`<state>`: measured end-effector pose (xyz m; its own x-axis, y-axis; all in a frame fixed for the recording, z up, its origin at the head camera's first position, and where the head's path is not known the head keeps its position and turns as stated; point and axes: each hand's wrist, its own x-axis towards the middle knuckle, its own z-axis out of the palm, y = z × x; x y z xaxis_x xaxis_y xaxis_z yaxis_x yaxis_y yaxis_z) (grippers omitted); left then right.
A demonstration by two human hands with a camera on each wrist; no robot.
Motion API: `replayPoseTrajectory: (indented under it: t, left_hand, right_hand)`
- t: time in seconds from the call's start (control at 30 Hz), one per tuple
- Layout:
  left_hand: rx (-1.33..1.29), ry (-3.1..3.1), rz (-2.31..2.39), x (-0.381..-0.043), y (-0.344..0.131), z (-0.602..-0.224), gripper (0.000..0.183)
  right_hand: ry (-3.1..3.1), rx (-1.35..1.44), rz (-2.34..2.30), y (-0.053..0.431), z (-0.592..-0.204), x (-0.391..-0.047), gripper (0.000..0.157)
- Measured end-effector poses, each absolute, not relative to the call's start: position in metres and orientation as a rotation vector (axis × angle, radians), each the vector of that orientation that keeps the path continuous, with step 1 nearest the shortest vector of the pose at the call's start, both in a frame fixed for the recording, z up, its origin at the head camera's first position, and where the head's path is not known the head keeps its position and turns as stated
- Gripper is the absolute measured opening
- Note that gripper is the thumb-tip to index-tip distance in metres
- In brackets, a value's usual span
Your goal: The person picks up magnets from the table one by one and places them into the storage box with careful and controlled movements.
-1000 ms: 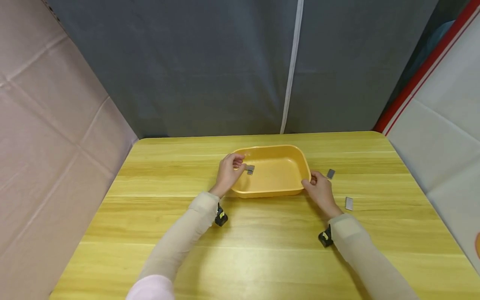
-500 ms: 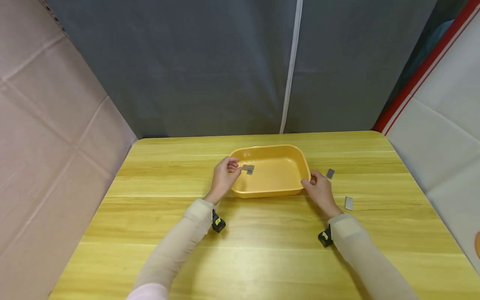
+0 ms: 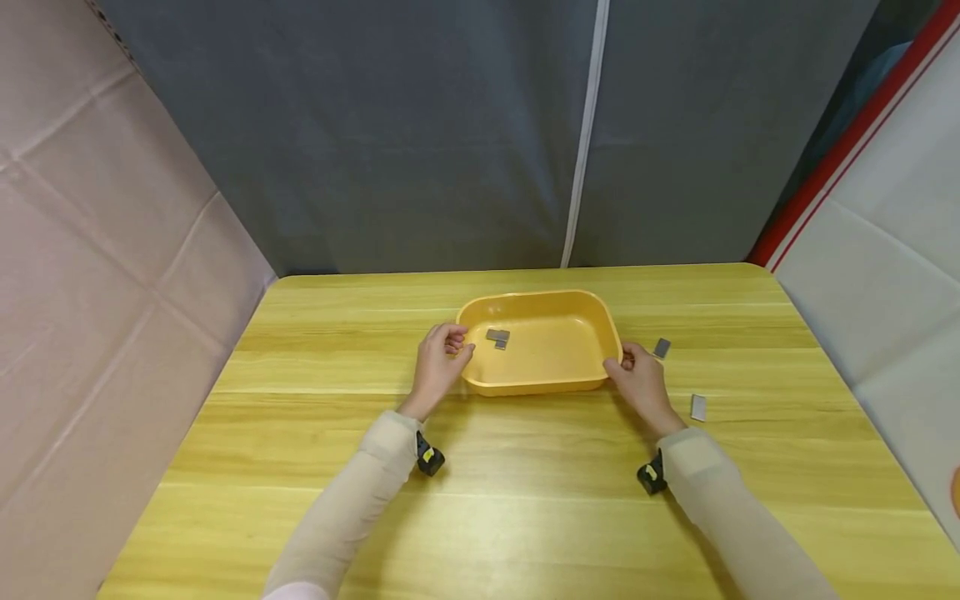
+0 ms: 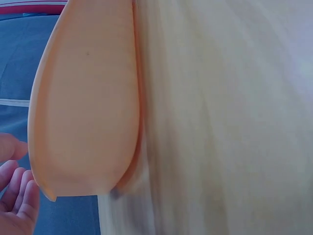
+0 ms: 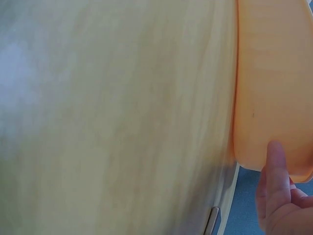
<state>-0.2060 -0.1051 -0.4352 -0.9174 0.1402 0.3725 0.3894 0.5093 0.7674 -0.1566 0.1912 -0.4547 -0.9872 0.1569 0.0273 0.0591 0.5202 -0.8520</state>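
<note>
A yellow plastic tub [image 3: 551,350] sits on the table with a few small flat grey pieces [image 3: 498,337] lying in its left part. At its left end is my left hand [image 3: 441,362], thumb and fingers parted right beside the rim, nothing between them. In the left wrist view, fingers [image 4: 22,193] show close to the edge of the tub [image 4: 88,112]. My right hand [image 3: 637,379] grips the tub's right front corner. The right wrist view shows the thumb [image 5: 277,156] against the outer wall [image 5: 269,88], with other fingers partly hidden behind it.
Two more flat grey pieces lie right of the tub: a dark one [image 3: 662,348] by my right hand and a lighter one [image 3: 698,407] nearer me. A dark grey curtain [image 3: 420,150] hangs behind the wooden table [image 3: 510,517], with pale sheets at both sides.
My left hand has drawn back leftward out of the tub, leaving a grey piece among the others inside. The right hand and tub have stayed nearly in place.
</note>
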Motion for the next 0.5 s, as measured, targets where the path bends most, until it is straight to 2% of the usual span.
replayPoseTrajectory:
  t: [0.5]
  left_hand:
    - [-0.383,-2.553,-1.338,-0.1967,-0.1140,-0.4400,0.028]
  right_hand:
    - [-2.670,-0.188,1.432,0.1918,-0.4544,-0.1569,0.036]
